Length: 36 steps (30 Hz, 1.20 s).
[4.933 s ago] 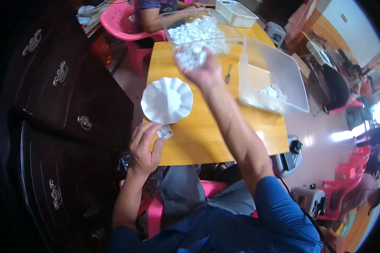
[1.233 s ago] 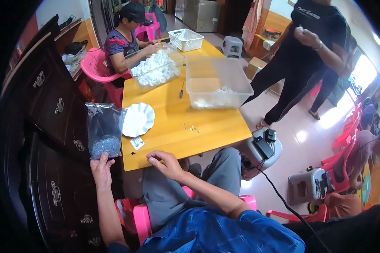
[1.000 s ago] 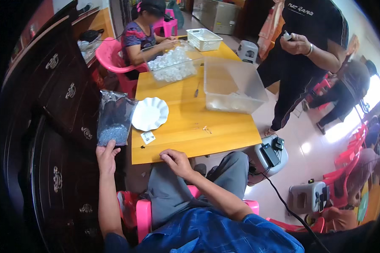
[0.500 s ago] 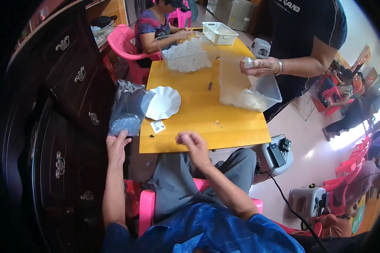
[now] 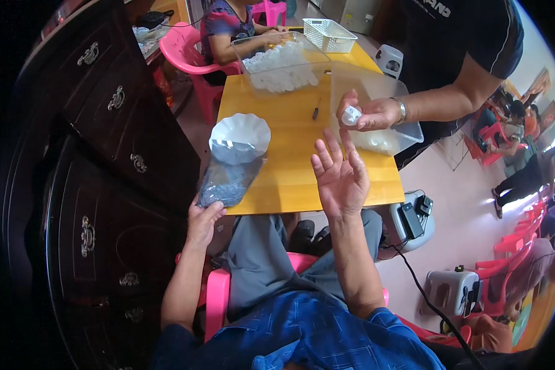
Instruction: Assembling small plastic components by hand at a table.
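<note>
While left hand (image 5: 205, 224) tight on plastic bag (image 5: 227, 182), right hand (image 5: 341, 184) spread near white piece (image 5: 351, 115).

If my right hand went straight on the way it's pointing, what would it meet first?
Probably the standing co-worker's hand, with the small white piece it holds, just ahead of your right hand in the picture; depth is unclear.

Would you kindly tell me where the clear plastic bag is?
In the head view, left of centre, the plastic bag is in the left hand, partly covering the white plate.
</note>
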Motion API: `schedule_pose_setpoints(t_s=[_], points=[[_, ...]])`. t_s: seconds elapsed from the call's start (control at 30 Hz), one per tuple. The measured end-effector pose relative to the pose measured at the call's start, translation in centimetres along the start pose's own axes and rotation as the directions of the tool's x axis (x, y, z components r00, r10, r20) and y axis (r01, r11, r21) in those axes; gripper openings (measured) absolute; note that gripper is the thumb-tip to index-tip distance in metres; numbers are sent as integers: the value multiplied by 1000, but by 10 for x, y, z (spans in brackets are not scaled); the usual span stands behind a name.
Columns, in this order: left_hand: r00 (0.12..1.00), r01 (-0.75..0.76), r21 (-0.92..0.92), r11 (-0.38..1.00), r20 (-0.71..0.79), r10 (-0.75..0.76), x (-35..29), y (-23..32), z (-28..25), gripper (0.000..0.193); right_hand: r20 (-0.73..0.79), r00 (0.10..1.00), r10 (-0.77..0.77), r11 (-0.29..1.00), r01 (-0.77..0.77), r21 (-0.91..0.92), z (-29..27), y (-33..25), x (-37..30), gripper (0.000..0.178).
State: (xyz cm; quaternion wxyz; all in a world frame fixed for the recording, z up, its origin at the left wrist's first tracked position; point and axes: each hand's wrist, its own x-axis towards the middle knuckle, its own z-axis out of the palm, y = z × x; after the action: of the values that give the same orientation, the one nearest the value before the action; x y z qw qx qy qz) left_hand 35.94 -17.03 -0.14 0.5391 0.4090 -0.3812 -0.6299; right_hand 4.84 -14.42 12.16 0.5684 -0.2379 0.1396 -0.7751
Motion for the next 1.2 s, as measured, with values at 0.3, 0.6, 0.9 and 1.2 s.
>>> schedule_pose_setpoints(t_s=[0.3,0.6,0.9,1.2], points=[[992,111,-58,992,64,-107,8,-2,4,38,-8,995,98,965,-93,246,-9,1,15,50],[965,201,200,959,125,-228,26,5,9,47,106,965,241,797,-259,546,-21,9,20,48],[971,65,636,769,138,-196,77,2,21,50,202,941,271,668,-335,665,-24,14,18,40],[914,-318,945,75,285,287,60,48,71,46,202,926,318,609,-363,706,-34,24,16,33]])
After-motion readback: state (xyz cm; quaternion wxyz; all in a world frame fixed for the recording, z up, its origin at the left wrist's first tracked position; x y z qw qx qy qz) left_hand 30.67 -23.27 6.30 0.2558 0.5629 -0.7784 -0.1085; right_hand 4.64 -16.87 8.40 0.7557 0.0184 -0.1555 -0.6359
